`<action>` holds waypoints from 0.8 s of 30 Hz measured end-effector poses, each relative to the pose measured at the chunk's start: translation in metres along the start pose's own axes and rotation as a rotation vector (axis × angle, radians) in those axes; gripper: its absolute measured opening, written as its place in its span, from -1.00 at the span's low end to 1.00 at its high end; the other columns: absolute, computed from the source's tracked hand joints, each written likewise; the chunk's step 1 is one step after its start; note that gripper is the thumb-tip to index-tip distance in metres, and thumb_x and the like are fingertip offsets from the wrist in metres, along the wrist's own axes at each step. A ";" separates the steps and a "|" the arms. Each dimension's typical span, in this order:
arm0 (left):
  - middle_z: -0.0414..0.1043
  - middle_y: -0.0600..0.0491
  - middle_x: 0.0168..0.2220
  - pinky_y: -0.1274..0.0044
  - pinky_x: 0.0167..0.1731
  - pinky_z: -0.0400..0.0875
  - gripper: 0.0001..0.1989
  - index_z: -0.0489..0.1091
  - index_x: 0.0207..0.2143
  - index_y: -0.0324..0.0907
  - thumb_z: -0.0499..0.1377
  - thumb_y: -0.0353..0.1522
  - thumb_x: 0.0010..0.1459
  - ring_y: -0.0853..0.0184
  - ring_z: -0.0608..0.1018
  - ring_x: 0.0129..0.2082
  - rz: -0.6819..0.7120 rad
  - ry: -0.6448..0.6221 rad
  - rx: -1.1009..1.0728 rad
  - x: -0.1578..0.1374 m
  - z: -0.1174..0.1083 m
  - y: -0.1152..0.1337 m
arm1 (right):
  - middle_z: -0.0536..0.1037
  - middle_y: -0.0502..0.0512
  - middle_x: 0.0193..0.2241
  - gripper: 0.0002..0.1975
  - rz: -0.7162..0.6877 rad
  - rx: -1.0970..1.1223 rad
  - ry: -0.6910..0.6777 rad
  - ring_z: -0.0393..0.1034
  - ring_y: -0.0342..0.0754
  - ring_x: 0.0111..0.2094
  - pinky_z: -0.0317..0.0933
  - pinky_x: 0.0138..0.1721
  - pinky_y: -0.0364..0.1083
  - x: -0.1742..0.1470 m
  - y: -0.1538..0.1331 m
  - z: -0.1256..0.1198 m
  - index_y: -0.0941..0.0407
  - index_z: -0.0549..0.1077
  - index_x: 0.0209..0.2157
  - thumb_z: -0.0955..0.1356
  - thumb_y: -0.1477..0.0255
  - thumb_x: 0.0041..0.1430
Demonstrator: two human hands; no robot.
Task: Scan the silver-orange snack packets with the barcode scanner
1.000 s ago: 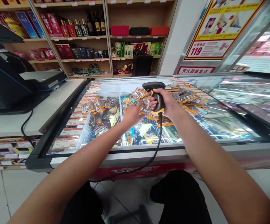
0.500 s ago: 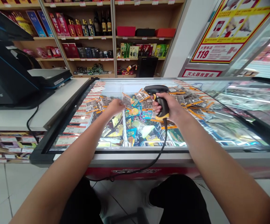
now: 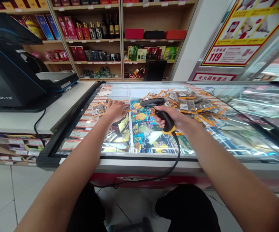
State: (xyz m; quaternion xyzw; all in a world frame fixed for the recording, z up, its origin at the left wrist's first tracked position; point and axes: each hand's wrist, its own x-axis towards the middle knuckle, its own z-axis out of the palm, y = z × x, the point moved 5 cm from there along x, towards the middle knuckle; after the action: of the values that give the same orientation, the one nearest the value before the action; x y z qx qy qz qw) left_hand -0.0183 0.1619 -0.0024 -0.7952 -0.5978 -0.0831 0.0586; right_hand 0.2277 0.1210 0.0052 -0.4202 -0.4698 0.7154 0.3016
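My right hand (image 3: 164, 117) is wrapped around the grip of a black and yellow handheld barcode scanner (image 3: 168, 123). The scanner's head faces left, toward my left hand (image 3: 116, 110), and its cable hangs over the freezer's front edge. Low over the glass, my left hand holds a small clear packet with orange edges (image 3: 127, 110); most of the packet is hidden by the fingers. Left of that hand lie a few similar packets (image 3: 97, 109). A larger pile of orange-edged packets (image 3: 187, 104) spreads on the glass beyond and right of the scanner.
The chest freezer's glass top (image 3: 115, 87) covers colourful ice-cream packs (image 3: 151, 133). Price labels (image 3: 78, 133) line its left side. A counter with a black checkout machine (image 3: 11, 77) stands at left. Stocked shelves (image 3: 96, 40) rise behind; a wall poster (image 3: 245, 35) hangs at right.
My left hand has lowered the packet toward the glass and shifted slightly left. My right hand has moved the scanner left and a little down, closer to that packet. The view has shifted slightly.
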 end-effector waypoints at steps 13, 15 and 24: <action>0.37 -0.04 0.37 0.08 0.22 0.16 -0.51 0.40 0.31 0.00 0.07 -0.28 0.37 -0.12 0.30 0.31 -0.028 -0.004 -0.067 0.003 0.009 -0.004 | 0.39 0.04 -0.62 -0.75 -0.015 0.026 -0.027 0.14 -0.18 -0.67 0.17 -0.72 -0.20 0.003 0.002 -0.003 0.08 0.43 -0.33 0.50 0.25 0.22; 0.38 -0.06 0.36 0.07 0.22 0.16 -0.48 0.36 0.34 0.00 0.08 -0.27 0.36 -0.12 0.30 0.30 -0.035 -0.007 -0.067 0.003 0.009 -0.004 | 0.39 0.04 -0.62 -0.76 -0.007 0.032 -0.019 0.14 -0.18 -0.67 0.17 -0.72 -0.21 0.003 0.002 -0.003 0.09 0.43 -0.32 0.48 0.26 0.24; 0.48 -0.12 0.21 0.04 0.21 0.15 -0.54 0.54 0.22 0.07 0.12 -0.20 0.33 -0.14 0.31 0.26 -0.011 0.008 0.069 0.003 0.000 -0.001 | 0.39 -0.01 -0.57 -0.78 -0.095 0.207 0.091 0.16 -0.20 -0.65 0.15 -0.71 -0.24 0.003 -0.009 -0.008 0.07 0.36 -0.31 0.48 0.34 0.21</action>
State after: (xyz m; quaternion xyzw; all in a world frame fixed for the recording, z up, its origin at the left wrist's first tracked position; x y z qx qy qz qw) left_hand -0.0183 0.1651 -0.0020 -0.7890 -0.6045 -0.0659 0.0879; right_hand 0.2335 0.1304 0.0112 -0.3963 -0.3985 0.7252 0.3978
